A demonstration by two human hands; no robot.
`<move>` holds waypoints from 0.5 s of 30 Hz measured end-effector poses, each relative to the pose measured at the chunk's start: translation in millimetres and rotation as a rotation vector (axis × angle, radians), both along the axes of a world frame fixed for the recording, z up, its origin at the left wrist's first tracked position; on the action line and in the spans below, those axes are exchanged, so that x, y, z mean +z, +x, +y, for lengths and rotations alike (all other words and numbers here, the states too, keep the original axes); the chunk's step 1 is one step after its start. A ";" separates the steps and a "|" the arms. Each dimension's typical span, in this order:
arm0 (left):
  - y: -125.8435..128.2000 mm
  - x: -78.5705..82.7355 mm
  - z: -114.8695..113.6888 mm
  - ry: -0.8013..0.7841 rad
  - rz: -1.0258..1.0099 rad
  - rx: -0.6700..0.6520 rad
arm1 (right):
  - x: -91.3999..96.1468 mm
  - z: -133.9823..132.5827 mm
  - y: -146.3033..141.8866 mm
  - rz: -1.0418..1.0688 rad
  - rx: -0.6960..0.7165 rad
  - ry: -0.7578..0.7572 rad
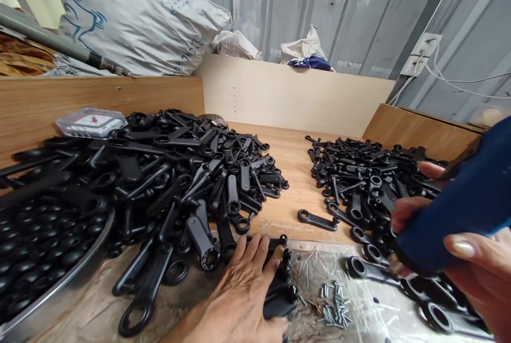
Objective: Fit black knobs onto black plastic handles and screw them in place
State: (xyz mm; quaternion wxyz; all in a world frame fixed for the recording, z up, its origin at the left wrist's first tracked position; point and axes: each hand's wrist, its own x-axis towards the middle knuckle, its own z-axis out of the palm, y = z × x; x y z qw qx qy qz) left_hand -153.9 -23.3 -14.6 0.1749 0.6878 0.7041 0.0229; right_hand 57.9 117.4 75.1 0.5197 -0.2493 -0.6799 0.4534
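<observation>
My left hand (pixel 243 292) lies over a group of black crank handles (pixel 279 300) at the bottom centre, fingers stretched out on top of them. At the right edge, my right hand (pixel 479 274) is wrapped around a thick blue cylindrical tool (pixel 451 210), tilted and partly out of frame. Its exact kind does not show. Several small silver screws (pixel 335 305) lie loose on the bench between the hands. A single crank handle (pixel 318 220) with a ring at one end rests a little beyond them. More crank handles (pixel 443 319) lie beneath the tool.
A large heap of black crank handles (pixel 191 156) covers the left; a smaller heap (pixel 359 167) lies back right. Black round knobs (pixel 43 247) fill a metal-rimmed bowl (pixel 85 268). Behind stand a clear plastic box (pixel 91 123), a wooden board (pixel 287 90) and a white sack (pixel 139 18).
</observation>
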 end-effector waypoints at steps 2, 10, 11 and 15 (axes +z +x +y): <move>-1.4 -3.2 1.4 0.025 0.019 -0.006 | -5.1 -3.7 -24.1 0.084 0.125 -0.105; -17.6 -38.7 13.6 0.134 0.037 -0.166 | -20.3 -14.1 -104.1 0.228 0.196 -0.142; -17.7 -42.2 14.6 0.152 0.042 -0.177 | -21.8 -14.2 -106.7 0.241 0.197 -0.142; -12.9 -53.4 17.8 0.227 0.107 -0.118 | -28.2 -12.9 -107.3 0.231 0.173 -0.108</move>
